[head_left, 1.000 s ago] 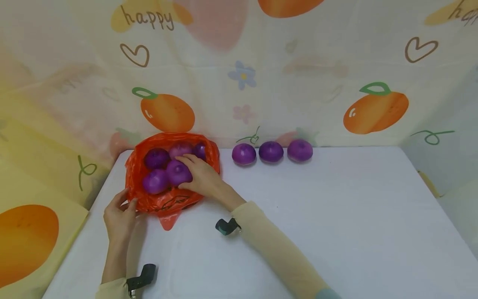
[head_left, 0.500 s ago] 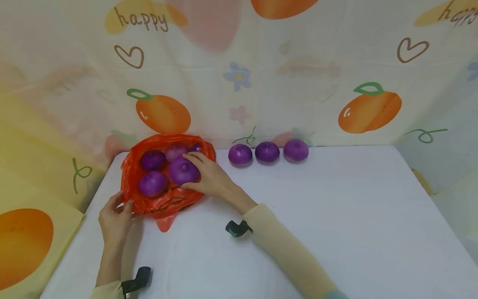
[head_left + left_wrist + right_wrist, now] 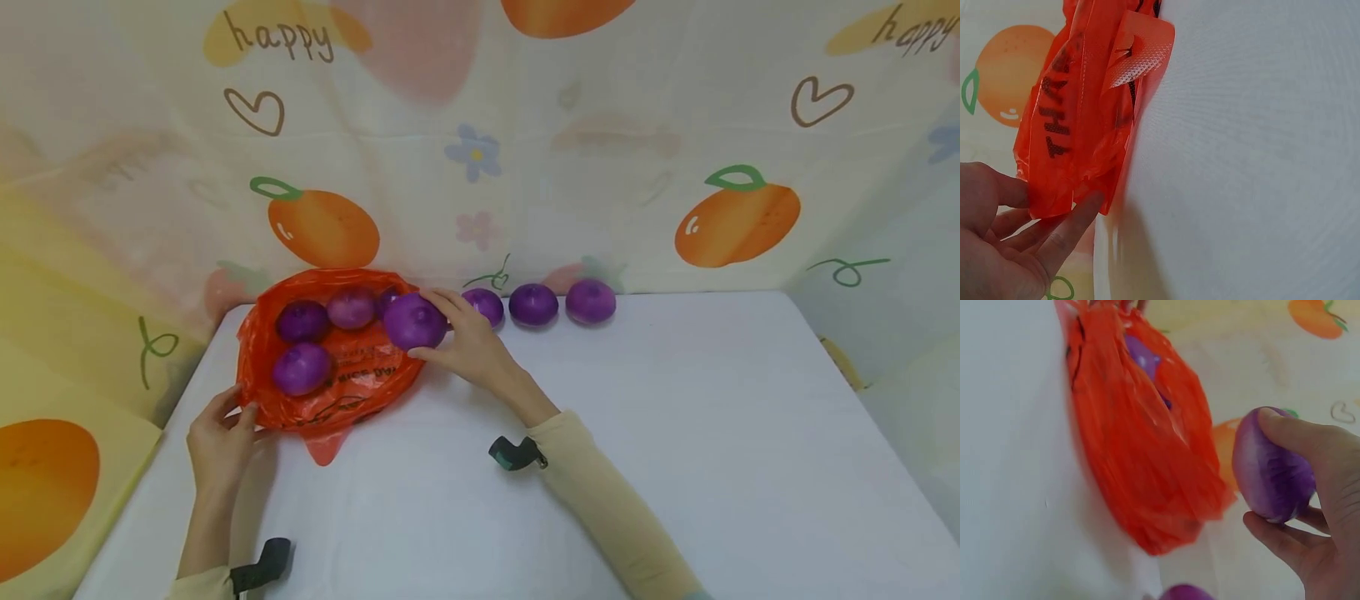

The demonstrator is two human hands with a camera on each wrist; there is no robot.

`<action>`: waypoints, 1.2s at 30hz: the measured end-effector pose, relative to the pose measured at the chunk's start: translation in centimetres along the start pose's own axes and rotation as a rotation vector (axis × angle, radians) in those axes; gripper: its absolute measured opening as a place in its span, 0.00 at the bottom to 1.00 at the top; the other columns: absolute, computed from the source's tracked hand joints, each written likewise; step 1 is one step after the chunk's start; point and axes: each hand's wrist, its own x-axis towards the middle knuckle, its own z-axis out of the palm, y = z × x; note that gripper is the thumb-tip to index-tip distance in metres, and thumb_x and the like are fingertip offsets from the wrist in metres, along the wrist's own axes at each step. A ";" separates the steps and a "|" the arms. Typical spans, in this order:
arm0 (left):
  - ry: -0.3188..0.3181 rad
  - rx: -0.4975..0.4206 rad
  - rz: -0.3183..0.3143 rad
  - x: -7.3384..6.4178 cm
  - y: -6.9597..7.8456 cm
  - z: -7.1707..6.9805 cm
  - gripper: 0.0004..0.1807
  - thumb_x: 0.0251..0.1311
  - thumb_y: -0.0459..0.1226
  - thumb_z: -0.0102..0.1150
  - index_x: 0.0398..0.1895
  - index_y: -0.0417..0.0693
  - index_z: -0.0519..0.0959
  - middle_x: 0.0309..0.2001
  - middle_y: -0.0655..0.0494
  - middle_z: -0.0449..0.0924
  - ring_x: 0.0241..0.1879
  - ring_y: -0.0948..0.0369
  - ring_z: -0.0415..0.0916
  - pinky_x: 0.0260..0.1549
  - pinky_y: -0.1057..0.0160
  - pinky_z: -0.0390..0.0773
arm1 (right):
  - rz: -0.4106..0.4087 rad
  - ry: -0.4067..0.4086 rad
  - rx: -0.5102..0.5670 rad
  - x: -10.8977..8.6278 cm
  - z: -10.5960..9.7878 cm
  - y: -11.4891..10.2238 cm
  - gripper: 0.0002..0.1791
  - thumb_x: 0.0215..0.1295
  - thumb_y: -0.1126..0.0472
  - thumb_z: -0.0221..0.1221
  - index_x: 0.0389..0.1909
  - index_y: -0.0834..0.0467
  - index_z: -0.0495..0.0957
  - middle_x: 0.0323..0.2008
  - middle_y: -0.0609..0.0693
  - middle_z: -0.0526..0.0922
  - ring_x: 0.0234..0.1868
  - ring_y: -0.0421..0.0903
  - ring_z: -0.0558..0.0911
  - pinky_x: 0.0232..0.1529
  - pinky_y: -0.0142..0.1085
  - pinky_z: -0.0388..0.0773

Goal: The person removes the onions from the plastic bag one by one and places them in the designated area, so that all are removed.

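In the head view my right hand (image 3: 480, 346) pinches a purple onion (image 3: 415, 322) between thumb and fingers, raised over the right rim of a red plastic bag (image 3: 360, 408). The right wrist view shows this onion (image 3: 1272, 465) apart from the bag (image 3: 1141, 444). Inside the open bag lie several more onions, among them a front one (image 3: 302, 368) and a back left one (image 3: 302, 321); one at the right is partly hidden by the held onion. My left hand (image 3: 221, 442) grips the bag's front left edge, its thumb and fingers on the red plastic (image 3: 1079, 125).
Behind my right hand, a row of three onions stands along the table's back edge: one partly covered (image 3: 486, 307), a middle one (image 3: 533, 305) and a right one (image 3: 591, 302). The white table (image 3: 675, 433) meets a printed cloth backdrop (image 3: 585, 183).
My right hand has lifted an onion out from among the others and carried it right, to the bag's rim. My left hand stays at the bag.
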 end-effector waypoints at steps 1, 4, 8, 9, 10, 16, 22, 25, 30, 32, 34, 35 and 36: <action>-0.002 0.001 0.002 0.0 0.0 0.0 0.23 0.67 0.31 0.50 0.65 0.34 0.71 0.58 0.33 0.74 0.26 0.87 0.69 0.20 0.79 0.77 | 0.000 0.018 -0.005 -0.1 -0.3 0.3 0.44 0.53 0.47 0.72 0.70 0.54 0.66 0.66 0.50 0.68 0.65 0.48 0.70 0.62 0.40 0.73; -0.013 -0.015 -0.008 0.2 -0.1 -0.1 0.23 0.67 0.30 0.50 0.65 0.34 0.70 0.59 0.33 0.74 0.26 0.86 0.70 0.21 0.78 0.77 | -0.002 0.052 -0.018 -0.5 -1.4 1.1 0.43 0.53 0.48 0.73 0.69 0.54 0.67 0.66 0.50 0.69 0.65 0.48 0.70 0.63 0.42 0.71; -0.019 -0.033 -0.014 0.3 -0.2 0.0 0.23 0.67 0.30 0.51 0.65 0.34 0.70 0.59 0.33 0.73 0.25 0.86 0.72 0.23 0.78 0.78 | 0.026 0.087 -0.037 -1.2 -3.1 2.5 0.43 0.53 0.49 0.73 0.69 0.54 0.67 0.65 0.53 0.70 0.66 0.51 0.70 0.66 0.46 0.69; -0.016 -0.034 -0.012 0.3 -0.3 0.0 0.23 0.67 0.30 0.52 0.65 0.34 0.70 0.59 0.33 0.73 0.25 0.85 0.72 0.23 0.78 0.78 | 0.041 0.094 -0.040 -1.4 -3.6 2.8 0.43 0.53 0.49 0.73 0.69 0.54 0.67 0.65 0.53 0.70 0.66 0.51 0.70 0.65 0.46 0.69; -0.013 -0.037 -0.009 0.4 -0.2 0.0 0.23 0.66 0.30 0.52 0.65 0.34 0.71 0.58 0.33 0.73 0.25 0.85 0.73 0.23 0.78 0.78 | 0.055 0.102 -0.047 -1.5 -4.0 3.3 0.43 0.53 0.49 0.73 0.68 0.54 0.67 0.65 0.53 0.70 0.66 0.52 0.70 0.65 0.47 0.69; -0.006 -0.017 -0.006 0.6 0.0 -0.1 0.23 0.66 0.31 0.53 0.64 0.34 0.72 0.58 0.33 0.73 0.25 0.85 0.73 0.23 0.78 0.78 | 0.128 0.146 -0.047 -2.5 -6.3 5.7 0.43 0.53 0.50 0.73 0.69 0.56 0.67 0.66 0.54 0.71 0.68 0.52 0.68 0.66 0.48 0.67; -0.034 -0.026 -0.014 0.7 0.1 -0.4 0.23 0.67 0.32 0.52 0.65 0.35 0.71 0.59 0.34 0.73 0.26 0.86 0.72 0.23 0.77 0.79 | 0.183 0.196 -0.020 -3.4 -8.6 7.6 0.44 0.54 0.51 0.72 0.70 0.59 0.65 0.67 0.56 0.70 0.64 0.53 0.72 0.63 0.47 0.71; -0.041 -0.026 -0.019 0.7 0.1 -0.4 0.23 0.68 0.32 0.52 0.65 0.34 0.70 0.60 0.34 0.73 0.26 0.86 0.72 0.23 0.77 0.79 | 0.217 0.216 -0.015 -3.8 -9.9 8.3 0.45 0.54 0.52 0.73 0.70 0.59 0.64 0.66 0.58 0.70 0.58 0.55 0.75 0.57 0.49 0.75; -0.042 -0.017 -0.017 0.6 0.2 -0.3 0.23 0.68 0.31 0.52 0.65 0.33 0.70 0.59 0.33 0.73 0.26 0.86 0.72 0.23 0.77 0.78 | 0.268 0.256 -0.017 -4.7 -12.0 9.3 0.45 0.54 0.52 0.72 0.71 0.59 0.63 0.67 0.59 0.68 0.63 0.57 0.72 0.61 0.52 0.71; -0.039 -0.017 -0.013 0.6 0.2 -0.2 0.23 0.67 0.31 0.52 0.65 0.33 0.71 0.59 0.33 0.73 0.26 0.86 0.72 0.22 0.78 0.78 | 0.276 0.276 -0.018 -5.0 -12.8 10.0 0.45 0.54 0.53 0.73 0.71 0.61 0.63 0.67 0.60 0.69 0.65 0.57 0.70 0.63 0.52 0.69; -0.035 -0.015 -0.010 0.6 0.3 -0.1 0.23 0.67 0.30 0.52 0.64 0.33 0.71 0.59 0.32 0.73 0.25 0.86 0.71 0.22 0.78 0.78 | 0.283 0.302 -0.023 -5.4 -13.5 10.8 0.45 0.53 0.55 0.73 0.70 0.62 0.63 0.66 0.61 0.69 0.63 0.58 0.71 0.61 0.52 0.71; -0.033 -0.017 -0.009 0.6 0.3 -0.1 0.23 0.67 0.30 0.52 0.64 0.33 0.71 0.59 0.32 0.73 0.25 0.86 0.71 0.22 0.78 0.78 | 0.290 0.315 -0.024 -5.7 -13.8 11.3 0.45 0.53 0.56 0.73 0.70 0.63 0.63 0.65 0.62 0.69 0.62 0.58 0.71 0.60 0.52 0.73; -0.033 -0.014 -0.008 0.6 0.3 -0.1 0.23 0.67 0.30 0.52 0.64 0.33 0.71 0.59 0.32 0.73 0.25 0.86 0.71 0.22 0.78 0.78 | 0.296 0.329 -0.023 -5.9 -14.2 11.7 0.45 0.53 0.56 0.73 0.70 0.63 0.63 0.65 0.63 0.70 0.61 0.59 0.72 0.59 0.52 0.74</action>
